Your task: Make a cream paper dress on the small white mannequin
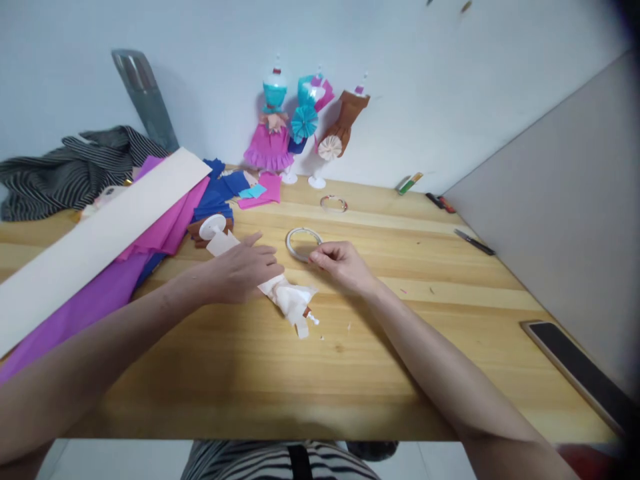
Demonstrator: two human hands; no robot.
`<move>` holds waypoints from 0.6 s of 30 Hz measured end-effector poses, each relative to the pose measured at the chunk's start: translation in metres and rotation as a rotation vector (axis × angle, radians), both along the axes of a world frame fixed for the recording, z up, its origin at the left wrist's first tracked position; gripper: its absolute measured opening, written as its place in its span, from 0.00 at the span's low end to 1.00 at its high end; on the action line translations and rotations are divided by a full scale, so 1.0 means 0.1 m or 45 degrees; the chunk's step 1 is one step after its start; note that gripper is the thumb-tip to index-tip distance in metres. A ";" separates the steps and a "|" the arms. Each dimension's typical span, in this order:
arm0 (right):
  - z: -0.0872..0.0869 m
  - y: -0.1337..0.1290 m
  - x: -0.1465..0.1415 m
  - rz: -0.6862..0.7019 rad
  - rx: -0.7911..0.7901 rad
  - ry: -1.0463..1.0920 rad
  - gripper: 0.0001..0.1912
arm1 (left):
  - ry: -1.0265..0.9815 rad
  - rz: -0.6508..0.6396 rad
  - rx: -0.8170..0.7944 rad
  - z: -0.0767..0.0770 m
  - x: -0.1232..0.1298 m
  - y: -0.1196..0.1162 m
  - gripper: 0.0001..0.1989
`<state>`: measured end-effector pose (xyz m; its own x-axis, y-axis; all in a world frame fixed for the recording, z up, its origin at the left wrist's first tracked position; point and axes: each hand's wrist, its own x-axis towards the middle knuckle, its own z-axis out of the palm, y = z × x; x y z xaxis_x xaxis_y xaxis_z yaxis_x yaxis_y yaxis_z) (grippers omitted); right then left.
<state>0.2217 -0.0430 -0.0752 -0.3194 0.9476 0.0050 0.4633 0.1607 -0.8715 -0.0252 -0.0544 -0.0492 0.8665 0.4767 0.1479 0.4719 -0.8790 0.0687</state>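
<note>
A miniature mannequin (287, 297) wrapped in cream crepe paper lies on its side on the wooden table. Its round white base (213, 227) points to the far left and its small white neck tip to the near right. My left hand (245, 270) lies over the middle of it, fingers curved across the paper and covering that part. Just right of it, my right hand (340, 263) pinches the near edge of a narrow, pale ring-shaped tape roll (297, 233), which rests on or just above the table; the exact contact is unclear.
Dressed miniature mannequins (270, 143) stand against the wall. Coloured crepe paper (173, 220) and a long cream strip (100, 247) lie at left. A second ring (334, 204) sits farther back. A utility knife (475, 242) and a phone (575, 373) lie at right.
</note>
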 end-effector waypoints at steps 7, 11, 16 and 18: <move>0.32 0.16 0.03 -0.061 0.060 0.361 0.14 | -0.470 0.026 -0.461 0.77 -0.07 0.01 0.13; 0.62 0.25 -0.13 -0.019 0.253 0.506 0.11 | -0.802 0.078 -0.871 0.98 -0.08 0.06 0.24; 0.83 0.28 -0.38 0.056 0.369 0.674 0.17 | -1.148 -0.029 -1.274 0.76 -0.08 0.23 0.37; 0.83 0.29 -0.46 0.136 0.392 0.734 0.18 | -1.215 -0.063 -1.367 0.64 -0.09 0.29 0.37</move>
<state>0.1757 -0.0144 0.0081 -0.2768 0.8388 0.4688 -0.0958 0.4613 -0.8820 -0.0344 -0.0252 0.0151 0.6616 0.7011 0.2661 -0.1608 -0.2140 0.9635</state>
